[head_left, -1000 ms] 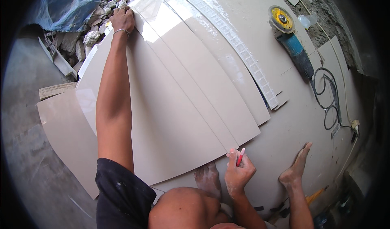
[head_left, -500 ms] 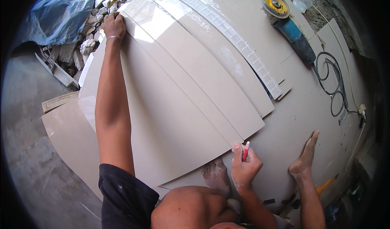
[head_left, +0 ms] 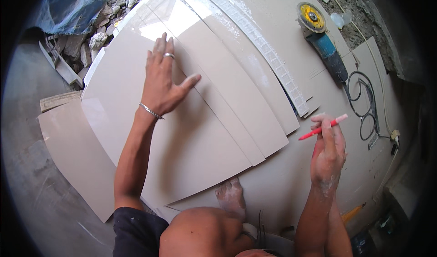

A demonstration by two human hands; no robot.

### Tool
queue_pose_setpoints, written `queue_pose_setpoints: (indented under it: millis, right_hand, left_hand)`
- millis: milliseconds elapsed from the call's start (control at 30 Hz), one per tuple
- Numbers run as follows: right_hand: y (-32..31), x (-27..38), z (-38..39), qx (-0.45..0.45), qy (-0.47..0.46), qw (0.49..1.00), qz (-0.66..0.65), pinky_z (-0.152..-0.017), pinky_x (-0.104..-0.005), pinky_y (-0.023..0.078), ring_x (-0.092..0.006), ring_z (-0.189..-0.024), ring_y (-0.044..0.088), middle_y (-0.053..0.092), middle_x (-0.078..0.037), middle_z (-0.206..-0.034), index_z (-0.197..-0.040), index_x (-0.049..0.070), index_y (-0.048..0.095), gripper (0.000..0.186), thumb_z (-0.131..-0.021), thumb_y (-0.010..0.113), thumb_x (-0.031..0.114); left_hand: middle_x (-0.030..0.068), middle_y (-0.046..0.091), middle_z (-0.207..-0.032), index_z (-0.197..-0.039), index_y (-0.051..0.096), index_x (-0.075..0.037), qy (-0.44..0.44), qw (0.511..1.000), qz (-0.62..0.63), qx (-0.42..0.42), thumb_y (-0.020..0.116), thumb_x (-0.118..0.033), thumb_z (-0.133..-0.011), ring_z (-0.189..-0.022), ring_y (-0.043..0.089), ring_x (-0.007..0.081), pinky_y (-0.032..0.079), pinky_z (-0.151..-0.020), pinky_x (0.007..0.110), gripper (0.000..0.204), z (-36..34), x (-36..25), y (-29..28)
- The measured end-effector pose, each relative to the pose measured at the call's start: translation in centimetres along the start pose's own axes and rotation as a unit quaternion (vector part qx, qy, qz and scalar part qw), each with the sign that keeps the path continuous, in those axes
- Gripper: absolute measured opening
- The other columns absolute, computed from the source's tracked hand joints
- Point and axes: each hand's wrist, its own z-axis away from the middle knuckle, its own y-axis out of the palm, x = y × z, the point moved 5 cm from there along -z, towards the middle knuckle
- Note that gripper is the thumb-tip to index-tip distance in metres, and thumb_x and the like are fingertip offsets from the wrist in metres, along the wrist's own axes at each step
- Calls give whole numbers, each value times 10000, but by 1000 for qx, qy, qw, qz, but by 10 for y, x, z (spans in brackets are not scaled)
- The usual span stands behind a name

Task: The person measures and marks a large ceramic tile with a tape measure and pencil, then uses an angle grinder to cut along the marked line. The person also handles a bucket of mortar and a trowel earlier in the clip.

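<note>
Large, smooth beige tiles (head_left: 150,152) lie overlapped in front of me, with their long edges running away at a slant. Over the top tile is my left hand (head_left: 165,81), fingers spread and holding nothing; whether it touches the surface I cannot tell. It wears a ring and a bracelet. Off the tiles' near right corner, my right hand (head_left: 328,152) grips a slim red pencil (head_left: 321,128) with a whitish end, its pointed end toward the tiles. White dust covers that hand's fingers and wrist. My bare foot (head_left: 231,195) is by the tiles' near edge.
An angle grinder (head_left: 325,49) with a yellow disc lies at the far right, its black cord (head_left: 364,100) coiled nearby. A pale ribbed strip (head_left: 268,49) runs along the far tiles. Rubble (head_left: 98,41) and a blue sheet (head_left: 75,8) are at the far left.
My left hand has left the tiles' far left edge and come nearer, its fingers now spread. My right hand has moved right and up from the tiles' near corner, still holding the red pencil.
</note>
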Motion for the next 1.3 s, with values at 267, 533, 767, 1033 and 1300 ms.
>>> queue_pose_setpoints:
  millis: [267, 533, 767, 1033, 1300]
  right_hand:
    - [141, 77, -92, 183, -92, 975, -88, -860, -278, 590, -147, -870, 697, 703, -96, -995, -1085, -45, 689, 150, -1002, 688, 81]
    - [314, 113, -179, 298, -288, 908, -60, -847, -309, 637, -203, -900, 754, 751, -153, -1010, -1110, -48, 707, 233, -934, 764, 95]
    - [449, 120, -225, 272, -364, 890, 23, -732, -334, 600, -215, -772, 780, 792, -159, -834, -906, 1, 733, 118, -857, 711, 105]
    - [471, 97, -245, 262, -339, 896, 113, -821, -301, 623, -181, -864, 768, 783, -118, -934, -1043, 20, 747, 260, -870, 796, 206]
    - [477, 93, -244, 231, -364, 899, 83, -807, -305, 617, -181, -820, 772, 794, -101, -892, -951, 67, 768, 206, -842, 780, 241]
  left_hand:
    - [282, 413, -1631, -1527, 442, 127, -43, 990, -63, 121, 798, -448, -830, -1567, 340, 344, 187, -1331, 463, 971, -6, -32, -3]
    - [263, 664, -1316, -1297, 609, 159, -146, 969, -41, 196, 984, -291, -643, -1223, 664, 354, 366, -1266, 421, 877, -37, -39, -7]
    - [276, 535, -1532, -1048, 769, 69, -167, 966, -38, 193, 957, -156, -675, -1428, 541, 339, 344, -1281, 422, 475, -36, -40, -2]
    - [237, 566, -1509, -1458, 554, 89, -145, 972, -61, 172, 948, -338, -607, -1403, 568, 286, 273, -1308, 443, 1030, -27, -29, 11]
    - [230, 571, -1506, -1430, 594, 72, -168, 963, -43, 206, 952, -349, -612, -1396, 576, 271, 288, -1297, 441, 987, -29, -29, 8]
